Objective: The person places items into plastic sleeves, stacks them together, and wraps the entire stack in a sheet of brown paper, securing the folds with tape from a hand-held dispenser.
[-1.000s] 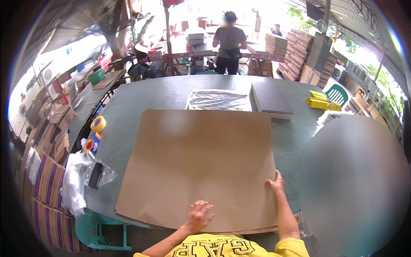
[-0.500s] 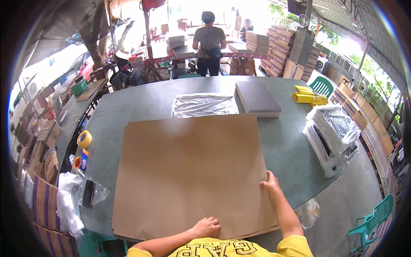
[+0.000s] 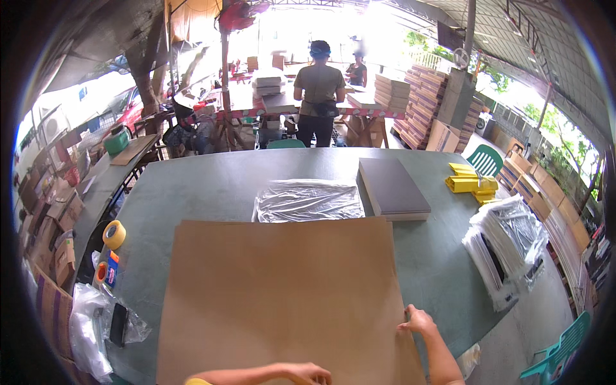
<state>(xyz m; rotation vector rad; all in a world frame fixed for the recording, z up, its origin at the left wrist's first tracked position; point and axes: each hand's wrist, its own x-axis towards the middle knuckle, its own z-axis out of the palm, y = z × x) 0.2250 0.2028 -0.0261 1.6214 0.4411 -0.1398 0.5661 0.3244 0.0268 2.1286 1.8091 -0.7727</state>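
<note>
Two hands rest on a large brown cardboard sheet (image 3: 282, 301) in the head view. The right hand (image 3: 418, 320) pinches the sheet's right edge, fingers curled onto it. The left hand (image 3: 308, 372) lies at the sheet's near edge, partly cut off by the frame, so I cannot tell whether it grips or only presses. The sheet lies flat on the grey-green worktop (image 3: 212, 186), spreading away from both hands. Beyond its far edge, well ahead of the hands, lie a clear plastic bag (image 3: 308, 201) and, just right of it, a flat dark grey box (image 3: 393, 188). Further right of the right hand sits a stack of plastic-wrapped items (image 3: 507, 247). Left of the left hand, at the worktop edge, stands a yellow tape roll (image 3: 113, 234).
</note>
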